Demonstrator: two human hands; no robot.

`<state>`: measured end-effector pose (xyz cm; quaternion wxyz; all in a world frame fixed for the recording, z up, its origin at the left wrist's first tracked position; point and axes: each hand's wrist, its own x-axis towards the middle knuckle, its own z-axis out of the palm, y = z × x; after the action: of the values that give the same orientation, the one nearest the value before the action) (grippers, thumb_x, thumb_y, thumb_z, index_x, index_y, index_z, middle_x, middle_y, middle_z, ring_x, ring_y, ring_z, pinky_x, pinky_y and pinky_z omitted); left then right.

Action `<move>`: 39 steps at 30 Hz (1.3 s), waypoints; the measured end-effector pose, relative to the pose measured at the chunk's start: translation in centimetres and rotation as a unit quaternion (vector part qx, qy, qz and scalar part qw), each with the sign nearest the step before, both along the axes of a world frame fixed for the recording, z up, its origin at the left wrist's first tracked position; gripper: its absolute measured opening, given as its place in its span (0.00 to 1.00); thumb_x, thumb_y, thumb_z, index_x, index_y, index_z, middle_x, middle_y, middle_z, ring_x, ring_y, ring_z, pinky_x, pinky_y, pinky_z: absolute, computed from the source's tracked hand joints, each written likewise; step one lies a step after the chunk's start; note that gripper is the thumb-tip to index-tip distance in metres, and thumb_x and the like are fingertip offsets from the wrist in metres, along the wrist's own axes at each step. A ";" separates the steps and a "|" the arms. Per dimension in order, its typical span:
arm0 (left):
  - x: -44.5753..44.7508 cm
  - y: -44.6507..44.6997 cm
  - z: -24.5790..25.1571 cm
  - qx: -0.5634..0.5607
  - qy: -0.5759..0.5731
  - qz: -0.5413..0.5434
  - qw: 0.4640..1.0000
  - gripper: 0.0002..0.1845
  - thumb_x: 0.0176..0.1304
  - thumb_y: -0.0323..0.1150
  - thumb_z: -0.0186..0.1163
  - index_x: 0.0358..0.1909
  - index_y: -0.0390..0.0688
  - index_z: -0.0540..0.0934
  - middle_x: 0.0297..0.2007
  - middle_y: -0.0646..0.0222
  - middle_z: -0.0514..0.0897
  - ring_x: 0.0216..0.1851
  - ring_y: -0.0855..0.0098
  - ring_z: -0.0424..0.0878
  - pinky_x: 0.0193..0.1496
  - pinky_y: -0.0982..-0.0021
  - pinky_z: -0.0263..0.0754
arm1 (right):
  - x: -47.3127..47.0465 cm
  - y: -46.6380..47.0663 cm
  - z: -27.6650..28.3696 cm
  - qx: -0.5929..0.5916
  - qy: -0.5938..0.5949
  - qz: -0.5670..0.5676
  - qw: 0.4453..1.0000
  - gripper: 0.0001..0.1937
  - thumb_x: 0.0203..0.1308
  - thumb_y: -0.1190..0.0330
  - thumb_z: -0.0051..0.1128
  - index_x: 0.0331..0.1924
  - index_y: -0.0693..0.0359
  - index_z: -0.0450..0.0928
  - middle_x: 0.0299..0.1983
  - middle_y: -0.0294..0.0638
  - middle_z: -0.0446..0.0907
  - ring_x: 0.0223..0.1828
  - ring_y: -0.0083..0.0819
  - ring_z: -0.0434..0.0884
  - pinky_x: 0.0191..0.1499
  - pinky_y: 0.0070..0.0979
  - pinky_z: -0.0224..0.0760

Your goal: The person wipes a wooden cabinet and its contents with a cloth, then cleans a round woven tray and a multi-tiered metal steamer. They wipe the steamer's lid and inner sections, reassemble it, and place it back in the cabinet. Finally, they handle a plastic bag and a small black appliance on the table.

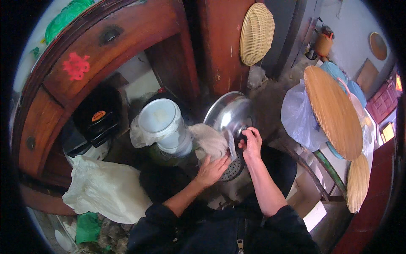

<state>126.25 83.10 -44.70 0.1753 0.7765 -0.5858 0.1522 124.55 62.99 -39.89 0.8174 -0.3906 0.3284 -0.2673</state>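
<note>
My right hand (252, 142) grips the dark knob of a round metal lid (229, 111), which is tilted up with its shiny domed side in view. My left hand (213, 170) rests on a greyish cloth (210, 139), its fingers spread over the lower edge. A pale flat piece (232, 144) stands between the cloth and the knob; what it is I cannot tell. Below the lid, part of a perforated metal steamer (232, 169) shows. Left of the cloth stands a white lidded plastic bucket (158, 117), with clear plastic film around it.
A white sack (104, 190) lies at lower left, below a black appliance (98, 117) in a wooden cabinet (139, 28). A wicker basket (257, 34) hangs on the wooden post. At right are a large round woven tray (333, 112), a plastic bag (299, 117) and blue baskets (356, 92).
</note>
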 end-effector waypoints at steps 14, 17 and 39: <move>1.0 -3.7 6.5 -0.637 0.542 0.206 0.508 0.33 0.73 0.45 0.50 0.71 0.39 0.53 0.68 0.55 0.62 0.67 0.59 0.62 0.70 0.58 0.54 | -1.4 4.3 -0.3 0.257 -0.221 0.180 0.923 0.15 0.63 0.56 0.54 0.46 0.54 0.73 0.41 0.41 0.78 0.31 0.35 0.78 0.29 0.27 0.77; 3.0 -2.2 7.4 -0.633 0.702 0.089 0.313 0.33 0.74 0.53 0.46 0.70 0.39 0.59 0.67 0.61 0.66 0.66 0.61 0.64 0.67 0.59 0.61 | -3.0 5.0 1.4 0.288 -0.137 0.141 0.937 0.24 0.64 0.49 0.53 0.58 0.55 0.72 0.51 0.40 0.78 0.56 0.38 0.74 0.59 0.39 0.70; 2.1 2.2 9.9 -0.423 0.772 0.093 0.466 0.26 0.73 0.43 0.51 0.66 0.39 0.67 0.61 0.65 0.74 0.62 0.66 0.71 0.67 0.61 0.63 | -2.3 -3.5 -1.1 0.171 -0.170 0.067 0.968 0.21 0.65 0.58 0.53 0.59 0.55 0.70 0.48 0.41 0.77 0.47 0.35 0.78 0.49 0.36 0.76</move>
<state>128.36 85.35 -34.78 0.8480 0.4595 -0.0007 -0.2642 122.23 59.45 -40.99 0.9318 -0.2150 0.1986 -0.2146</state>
